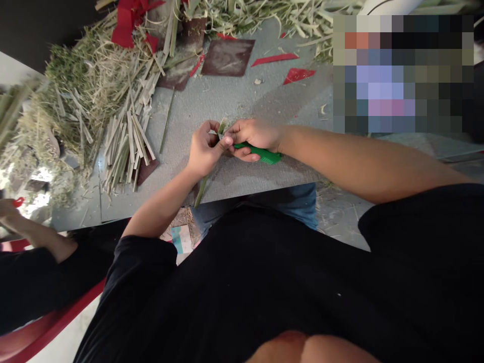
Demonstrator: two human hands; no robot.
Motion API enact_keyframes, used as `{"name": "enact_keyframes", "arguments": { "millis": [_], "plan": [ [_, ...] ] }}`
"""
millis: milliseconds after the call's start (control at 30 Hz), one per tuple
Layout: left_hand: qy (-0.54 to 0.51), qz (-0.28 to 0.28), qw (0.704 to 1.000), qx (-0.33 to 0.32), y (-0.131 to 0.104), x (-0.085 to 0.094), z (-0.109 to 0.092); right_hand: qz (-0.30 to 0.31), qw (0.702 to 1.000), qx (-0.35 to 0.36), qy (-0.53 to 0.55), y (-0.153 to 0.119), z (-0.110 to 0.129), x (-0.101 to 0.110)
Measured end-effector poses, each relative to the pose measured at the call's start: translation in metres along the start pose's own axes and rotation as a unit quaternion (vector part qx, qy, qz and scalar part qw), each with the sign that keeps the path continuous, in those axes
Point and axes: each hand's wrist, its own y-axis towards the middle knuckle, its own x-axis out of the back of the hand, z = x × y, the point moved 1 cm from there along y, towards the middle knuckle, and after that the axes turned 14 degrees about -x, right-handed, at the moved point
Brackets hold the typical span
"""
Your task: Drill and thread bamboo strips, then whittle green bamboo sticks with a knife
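Near the front of the grey table, my left hand is closed round a thin green plant stalk. One end of the stalk rises above my fingers, while its other end reaches past the table edge toward me. In my right hand is a green-handled knife, its handle lying under the palm. The fingertips of both hands meet at the upper part of the stalk. Most of the blade is hidden by my fingers.
A bundle of cut pale strips lies left of my hands, beside a heap of green shavings. Dark square sheets and red scraps are further back. Another person's hand is at far left.
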Motion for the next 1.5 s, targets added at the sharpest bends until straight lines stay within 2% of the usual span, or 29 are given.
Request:
{"name": "enact_keyframes", "arguments": {
  "millis": [300,500,633,767,833,900,1033,1300,1500],
  "plan": [
    [-0.002,-0.013,0.997,-0.073,0.0,0.004,0.022,-0.089,0.995,0.045,-0.025,-0.005,0.005,-0.016],
    [-0.014,0.015,0.995,-0.095,-0.003,0.001,0.019,-0.024,0.999,0.032,-0.003,-0.013,0.001,-0.013],
    [-0.006,0.0,0.995,-0.099,-0.003,0.002,0.022,-0.011,0.999,0.035,-0.01,-0.009,-0.001,-0.009],
    [0.019,-0.022,0.995,-0.1,0.0,0.005,0.027,-0.084,0.993,0.081,-0.018,0.001,-0.002,-0.013],
    [0.013,-0.018,0.995,-0.102,0.001,0.006,0.025,-0.12,0.986,0.11,-0.034,0.005,-0.003,-0.016],
    [0.0,0.0,0.995,-0.104,0.002,0.005,0.021,-0.124,0.982,0.132,-0.046,0.006,-0.004,-0.02],
    [-0.005,0.041,0.995,-0.093,0.001,0.004,0.013,-0.057,0.987,0.14,-0.047,0.001,-0.003,-0.019],
    [0.0,0.08,0.992,-0.098,0.004,0.013,0.012,0.082,0.987,0.124,-0.055,-0.007,0.0,-0.005],
    [0.033,0.1,0.989,-0.099,0.005,0.015,0.009,0.105,0.988,0.102,-0.055,-0.008,0.002,-0.001]
  ]
}}
